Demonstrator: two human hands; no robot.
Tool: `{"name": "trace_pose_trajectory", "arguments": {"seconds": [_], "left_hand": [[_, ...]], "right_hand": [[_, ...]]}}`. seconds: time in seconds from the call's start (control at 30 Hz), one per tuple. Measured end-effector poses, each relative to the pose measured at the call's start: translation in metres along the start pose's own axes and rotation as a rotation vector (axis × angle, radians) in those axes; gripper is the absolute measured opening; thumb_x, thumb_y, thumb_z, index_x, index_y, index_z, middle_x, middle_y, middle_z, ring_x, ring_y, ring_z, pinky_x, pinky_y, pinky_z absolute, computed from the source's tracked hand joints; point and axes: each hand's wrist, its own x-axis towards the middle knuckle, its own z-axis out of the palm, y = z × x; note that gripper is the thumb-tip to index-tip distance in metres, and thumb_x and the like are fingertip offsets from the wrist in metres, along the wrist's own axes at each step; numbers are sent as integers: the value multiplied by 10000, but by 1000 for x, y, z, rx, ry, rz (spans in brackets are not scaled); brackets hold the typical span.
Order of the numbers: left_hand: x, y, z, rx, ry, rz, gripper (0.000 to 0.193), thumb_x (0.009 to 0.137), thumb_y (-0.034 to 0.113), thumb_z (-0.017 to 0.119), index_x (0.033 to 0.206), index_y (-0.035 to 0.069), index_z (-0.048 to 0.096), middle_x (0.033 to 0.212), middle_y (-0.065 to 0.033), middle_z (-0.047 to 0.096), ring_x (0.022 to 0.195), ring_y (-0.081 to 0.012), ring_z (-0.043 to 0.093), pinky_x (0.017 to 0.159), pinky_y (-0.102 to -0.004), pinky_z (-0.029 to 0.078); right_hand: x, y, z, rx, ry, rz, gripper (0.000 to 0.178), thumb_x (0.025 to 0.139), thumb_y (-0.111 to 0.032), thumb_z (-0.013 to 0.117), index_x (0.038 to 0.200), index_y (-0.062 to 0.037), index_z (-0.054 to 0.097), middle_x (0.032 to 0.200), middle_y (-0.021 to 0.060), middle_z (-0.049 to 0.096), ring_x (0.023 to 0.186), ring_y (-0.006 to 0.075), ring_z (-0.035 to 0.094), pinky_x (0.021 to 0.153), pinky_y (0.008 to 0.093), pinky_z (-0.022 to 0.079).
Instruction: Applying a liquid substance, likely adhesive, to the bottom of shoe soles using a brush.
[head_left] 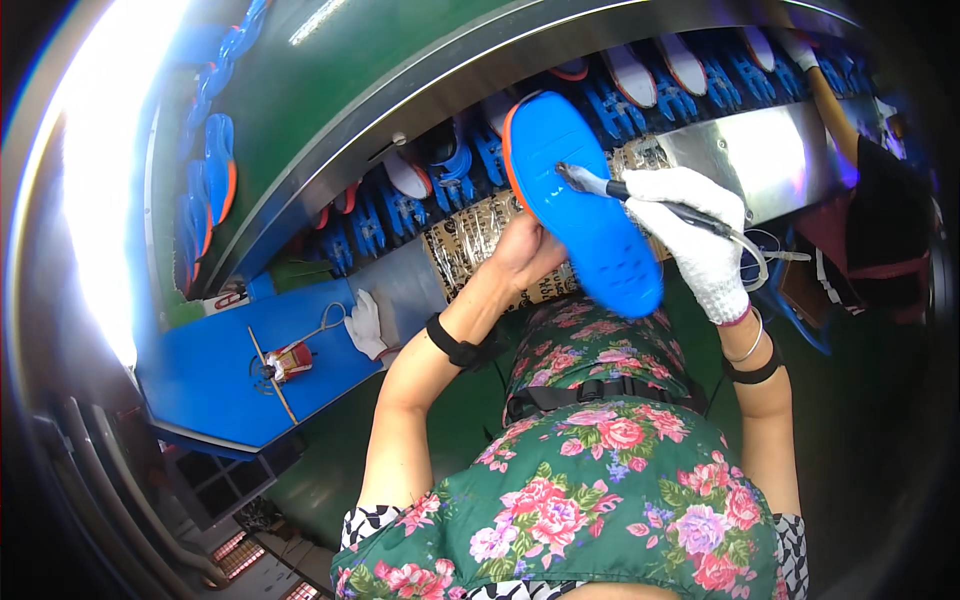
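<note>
My bare left hand (528, 250) grips a glossy blue shoe sole (580, 235) with an orange edge by its left side, in front of my body. Its fingers are partly hidden behind the sole. The sole's surface is turned up, with small dimples at its nearer end. In a white knitted glove, my right hand (695, 225) is closed around a dark-handled brush (592, 181) with a pale tube at its back end. The bristles touch the sole's upper middle.
Beyond my hands runs a line of blue racks (400, 212) holding pale shoe parts. More blue soles (220, 165) stand on the green surface at far left. A blue table (215, 375) carries a small red container (290, 362), a stick and a white glove (366, 325). Another person's arm (838, 115) reaches in at right.
</note>
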Motion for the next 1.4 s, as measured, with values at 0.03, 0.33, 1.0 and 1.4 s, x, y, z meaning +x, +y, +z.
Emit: {"name": "trace_pose_trajectory", "arguments": {"seconds": [0.03,0.33,1.0,1.4], "left_hand": [[0,0,2,2,-3,9,482,1071,329,450,1434,12,457,1361,-208,581,1200,-302,621,1011,-490,534],[-11,-10,-22,-478,-54,-229,727,995,541,510,1480,13,388,1451,-272,474,1260,-483,530,1030,-665,464],[-11,-50,-3,-243,-84,36,863,860,683,636,1495,143,416,1424,-128,548,1305,-324,539,1094,-545,450],[-14,-46,-4,-107,-63,65,968,845,694,642,1563,144,298,1527,-154,441,1377,-362,464,1149,-570,376]], "right_hand": [[0,3,-2,-30,-37,-60,163,838,14,733,999,7,759,992,123,754,920,215,712,843,334,564],[-24,6,-7,-49,-54,-154,173,794,29,775,963,-1,753,945,119,754,858,207,714,795,322,568],[6,-34,-2,-371,-13,-498,276,748,-45,761,1024,-51,758,1068,142,746,913,277,708,778,359,554],[1,-29,6,-233,-108,-453,339,814,-91,710,1150,-60,736,1176,144,720,1020,303,692,897,421,528]]}}
